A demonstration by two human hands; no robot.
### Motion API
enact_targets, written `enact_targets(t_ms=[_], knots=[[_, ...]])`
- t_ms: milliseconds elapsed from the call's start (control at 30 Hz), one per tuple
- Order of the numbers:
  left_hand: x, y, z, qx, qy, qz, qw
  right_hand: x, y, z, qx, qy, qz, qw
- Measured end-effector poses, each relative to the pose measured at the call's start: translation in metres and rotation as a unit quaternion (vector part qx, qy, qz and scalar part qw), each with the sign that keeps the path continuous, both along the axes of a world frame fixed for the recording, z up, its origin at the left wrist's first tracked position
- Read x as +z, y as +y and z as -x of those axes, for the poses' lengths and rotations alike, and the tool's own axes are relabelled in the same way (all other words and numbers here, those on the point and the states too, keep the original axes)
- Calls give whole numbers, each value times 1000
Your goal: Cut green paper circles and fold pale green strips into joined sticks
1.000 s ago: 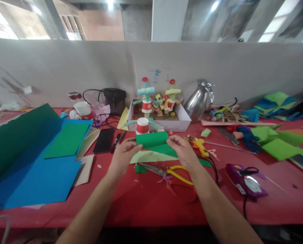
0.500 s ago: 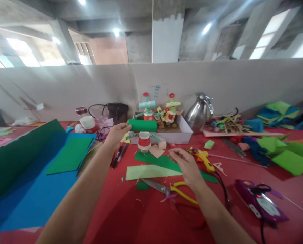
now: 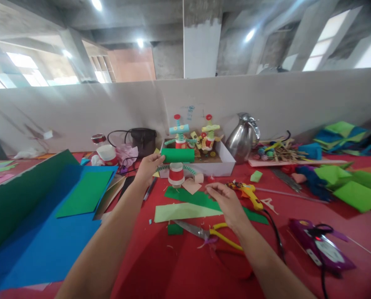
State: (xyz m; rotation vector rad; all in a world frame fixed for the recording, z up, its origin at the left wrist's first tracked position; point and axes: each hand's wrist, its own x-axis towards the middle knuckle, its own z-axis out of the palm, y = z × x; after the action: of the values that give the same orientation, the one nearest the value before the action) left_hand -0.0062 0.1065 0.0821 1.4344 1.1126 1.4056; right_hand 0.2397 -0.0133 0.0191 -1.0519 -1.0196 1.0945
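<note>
My left hand (image 3: pixel 147 167) is raised and closed on one end of a rolled green paper tube (image 3: pixel 178 155), held level just above a small red-and-white paper cup (image 3: pixel 176 174) with coiled green arms. My right hand (image 3: pixel 223 199) hovers lower, fingers loosely curled and holding nothing, over dark green paper scraps (image 3: pixel 201 199) and a light green strip (image 3: pixel 182 211). Yellow-handled scissors (image 3: pixel 208 233) lie just in front of it. A yellow glue gun (image 3: pixel 247 192) lies to its right.
A white box (image 3: pixel 223 164) of paper-cup figures stands by the back wall, beside a steel jug (image 3: pixel 243 137) and a black bag (image 3: pixel 143 139). Blue and green sheets (image 3: pixel 48 220) cover the left of the red table. A purple device (image 3: pixel 320 245) and green papers (image 3: pixel 353 187) lie right.
One second ago both hands held the green roll low over the scraps. My right hand let go, and my left hand lifted the roll up over the paper cup, where it now stays.
</note>
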Motion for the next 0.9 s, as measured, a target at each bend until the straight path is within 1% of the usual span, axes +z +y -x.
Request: enact_targets(t_ms=[100,167,233,300,333,400,433,467,500,600,700,800,900], knots=[[4,-2,-1,10,-12,0,1000,0,0,0,-6,5,-5,1000],[9,-10,-1,11,-22,-1,1000,2,1,-1,-22,15,-10,1000],[13,-26,3,7,-36,-8,999,5,2,-4,-63,37,-22,997],[13,-48,14,4,-45,-14,999,9,4,-10,-128,70,-40,989],[11,-59,21,1,-38,-3,999,11,6,-14,-162,88,-50,982],[2,-80,36,-7,14,80,997,14,8,-21,-218,119,-68,966],[-4,-88,43,-19,58,133,989,15,9,-24,-236,132,-74,960],[-10,-95,49,-29,92,166,981,16,9,-26,-248,144,-78,955],[-17,-100,54,-19,105,180,978,16,10,-27,-256,153,-81,951],[-35,-105,60,45,111,195,973,17,11,-27,-278,172,-91,941],[-46,-105,62,104,105,201,968,23,10,-30,-313,179,-115,926],[-49,-104,64,124,87,200,968,38,3,-41,-358,178,-160,902],[-43,-104,62,125,46,210,969,56,-19,-49,-411,134,-260,863]])
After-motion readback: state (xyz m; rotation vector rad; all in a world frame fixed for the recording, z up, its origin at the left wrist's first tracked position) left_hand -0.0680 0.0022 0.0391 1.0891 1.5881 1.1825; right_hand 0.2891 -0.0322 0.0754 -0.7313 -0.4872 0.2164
